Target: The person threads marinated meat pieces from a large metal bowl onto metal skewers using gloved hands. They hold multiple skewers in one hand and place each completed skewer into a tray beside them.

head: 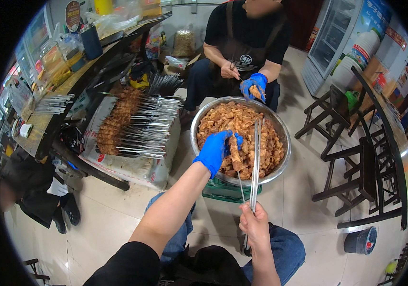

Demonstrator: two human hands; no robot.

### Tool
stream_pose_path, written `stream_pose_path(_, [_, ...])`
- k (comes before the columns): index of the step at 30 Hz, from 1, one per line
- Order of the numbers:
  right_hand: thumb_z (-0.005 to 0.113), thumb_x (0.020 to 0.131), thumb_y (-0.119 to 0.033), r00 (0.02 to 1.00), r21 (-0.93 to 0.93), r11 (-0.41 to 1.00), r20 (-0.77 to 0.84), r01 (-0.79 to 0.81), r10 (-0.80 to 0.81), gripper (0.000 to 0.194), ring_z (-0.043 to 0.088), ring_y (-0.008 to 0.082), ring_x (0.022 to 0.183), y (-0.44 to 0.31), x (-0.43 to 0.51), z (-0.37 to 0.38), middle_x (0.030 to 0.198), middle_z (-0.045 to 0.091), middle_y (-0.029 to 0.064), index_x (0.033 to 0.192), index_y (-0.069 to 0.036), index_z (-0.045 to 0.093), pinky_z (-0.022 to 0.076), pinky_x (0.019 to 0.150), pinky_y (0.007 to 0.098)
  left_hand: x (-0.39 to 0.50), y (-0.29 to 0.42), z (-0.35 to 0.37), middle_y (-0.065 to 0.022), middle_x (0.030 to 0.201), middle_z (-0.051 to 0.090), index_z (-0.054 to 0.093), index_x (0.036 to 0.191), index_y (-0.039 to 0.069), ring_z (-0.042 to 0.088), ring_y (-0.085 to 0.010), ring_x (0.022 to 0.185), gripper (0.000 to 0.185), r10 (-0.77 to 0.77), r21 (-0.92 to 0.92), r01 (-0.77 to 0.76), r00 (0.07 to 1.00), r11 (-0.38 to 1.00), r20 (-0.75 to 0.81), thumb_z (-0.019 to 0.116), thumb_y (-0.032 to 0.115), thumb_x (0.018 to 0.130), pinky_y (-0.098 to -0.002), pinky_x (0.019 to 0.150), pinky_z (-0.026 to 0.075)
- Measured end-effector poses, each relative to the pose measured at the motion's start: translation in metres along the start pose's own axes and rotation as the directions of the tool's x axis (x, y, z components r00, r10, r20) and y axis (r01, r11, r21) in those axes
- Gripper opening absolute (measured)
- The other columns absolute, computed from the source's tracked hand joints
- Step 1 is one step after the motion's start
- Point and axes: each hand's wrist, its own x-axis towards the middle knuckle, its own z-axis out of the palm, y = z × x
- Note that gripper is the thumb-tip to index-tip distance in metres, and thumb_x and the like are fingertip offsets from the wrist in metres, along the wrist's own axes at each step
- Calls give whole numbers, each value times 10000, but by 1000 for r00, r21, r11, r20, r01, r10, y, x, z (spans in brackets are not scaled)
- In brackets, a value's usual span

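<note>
A large metal bowl full of marinated meat pieces stands in front of me on a green crate. Over its near part, my left hand, in a blue glove, grips meat threaded on a metal skewer. Bare, my right hand holds that skewer's lower end together with a bundle of long metal skewers, whose upper ends reach over the bowl. To the left, many loaded meat skewers lie stacked, their metal shafts pointing right.
Across the bowl sits a co-worker holding meat in a blue-gloved hand. A white foam box supports the stack. Cluttered table at left; wooden stools and a bucket at right. Another person is at far left.
</note>
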Motion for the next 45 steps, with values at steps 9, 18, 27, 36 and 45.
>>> stream_pose_path(9, [536, 963, -157, 996, 100, 993, 78, -58, 51, 108, 268, 32, 428, -3, -3, -7, 554, 381, -35, 934, -52, 541, 206, 384, 201, -3, 17, 9, -121, 968, 639, 547, 1125, 23, 629, -225, 864, 289, -71, -227, 101, 988, 969, 136, 470, 254, 969, -401, 798, 537])
stream_pose_path(18, [520, 971, -158, 979, 188, 975, 188, -119, 83, 120, 270, 38, 431, 0, 0, -7, 565, 392, -31, 964, -40, 539, 188, 388, 205, 2, -14, 8, -43, 783, 564, 568, 963, 63, 506, -140, 641, 296, 105, -116, -99, 993, 988, 46, 475, 342, 988, -292, 589, 466])
stream_pose_path(27, [514, 976, -184, 991, 29, 997, 117, -67, 63, 127, 313, 39, 468, 8, -2, 0, 583, 434, -28, 949, -61, 531, 225, 416, 214, 25, -6, -39, -18, 706, 525, 590, 914, 96, 473, -115, 604, 535, -39, -232, 188, 849, 954, 527, 396, 594, 943, -263, 551, 430])
stream_pose_path(36, [478, 994, -192, 990, -165, 977, -23, 134, -140, 141, 343, 45, 490, 20, 4, 1, 581, 412, -29, 945, -60, 494, 254, 438, 211, -6, 13, 29, -11, 773, 559, 602, 1035, 63, 517, -132, 638, 464, 46, -154, -50, 998, 987, -30, 378, 468, 998, -282, 611, 480])
stream_pose_path(45, [442, 1011, -213, 969, 137, 986, 239, -92, 57, 165, 262, 40, 451, 10, 0, 1, 572, 377, -30, 1004, -52, 474, 209, 408, 209, -1, 4, 23, 24, 695, 503, 559, 907, 129, 417, -95, 560, 318, 47, -125, -46, 999, 991, 9, 442, 412, 994, -253, 501, 358])
